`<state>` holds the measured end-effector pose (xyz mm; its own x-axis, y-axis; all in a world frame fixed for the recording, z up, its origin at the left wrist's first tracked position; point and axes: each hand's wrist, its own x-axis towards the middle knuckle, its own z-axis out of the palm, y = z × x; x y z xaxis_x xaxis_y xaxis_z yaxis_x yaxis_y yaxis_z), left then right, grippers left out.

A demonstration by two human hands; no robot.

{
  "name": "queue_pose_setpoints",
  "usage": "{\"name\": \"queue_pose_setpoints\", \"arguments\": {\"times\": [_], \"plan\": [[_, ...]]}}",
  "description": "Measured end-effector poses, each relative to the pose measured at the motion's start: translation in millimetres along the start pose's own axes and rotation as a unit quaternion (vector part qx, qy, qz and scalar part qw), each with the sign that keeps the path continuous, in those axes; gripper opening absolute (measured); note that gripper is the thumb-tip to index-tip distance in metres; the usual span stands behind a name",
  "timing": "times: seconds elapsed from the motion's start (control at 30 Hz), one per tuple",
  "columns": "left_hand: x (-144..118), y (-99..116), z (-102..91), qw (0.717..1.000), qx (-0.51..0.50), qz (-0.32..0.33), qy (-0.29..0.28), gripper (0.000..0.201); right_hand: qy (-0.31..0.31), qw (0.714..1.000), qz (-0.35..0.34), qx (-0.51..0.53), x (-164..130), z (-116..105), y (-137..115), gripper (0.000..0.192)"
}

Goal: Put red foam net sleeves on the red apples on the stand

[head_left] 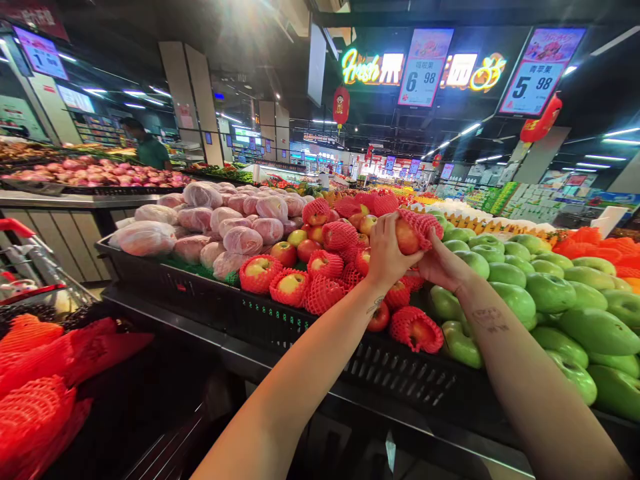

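Note:
Both my hands are raised over the fruit display, closed around one red-yellow apple [407, 237] partly covered by a red foam net sleeve [424, 225]. My left hand [387, 252] grips the apple from its left side. On the right, my right hand [440, 261] holds the apple and the sleeve; some of its fingers are hidden. Beneath them lies a pile of apples, several in red foam nets, such as the netted apple [416, 329] near the front edge. A bare red apple [379, 317] sits just below my left wrist.
Green apples [550, 293] are heaped on the right, film-wrapped pinkish fruit [243, 240] on the left. The black crate [280, 327] has a raised front wall. Loose red foam nets [40, 393] lie at lower left, near a shopping cart [37, 267]. A person [150, 147] stands farther back.

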<state>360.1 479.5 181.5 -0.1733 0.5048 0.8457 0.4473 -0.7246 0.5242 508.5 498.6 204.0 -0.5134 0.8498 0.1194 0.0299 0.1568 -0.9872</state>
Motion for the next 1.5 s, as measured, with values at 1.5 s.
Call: {"name": "queue_pose_setpoints", "arguments": {"times": [1.5], "plan": [[8.3, 8.0, -0.3, 0.848, -0.397, -0.350, 0.013, 0.020, 0.115, 0.977, -0.122, 0.131, 0.1, -10.9, 5.4, 0.057]]}}
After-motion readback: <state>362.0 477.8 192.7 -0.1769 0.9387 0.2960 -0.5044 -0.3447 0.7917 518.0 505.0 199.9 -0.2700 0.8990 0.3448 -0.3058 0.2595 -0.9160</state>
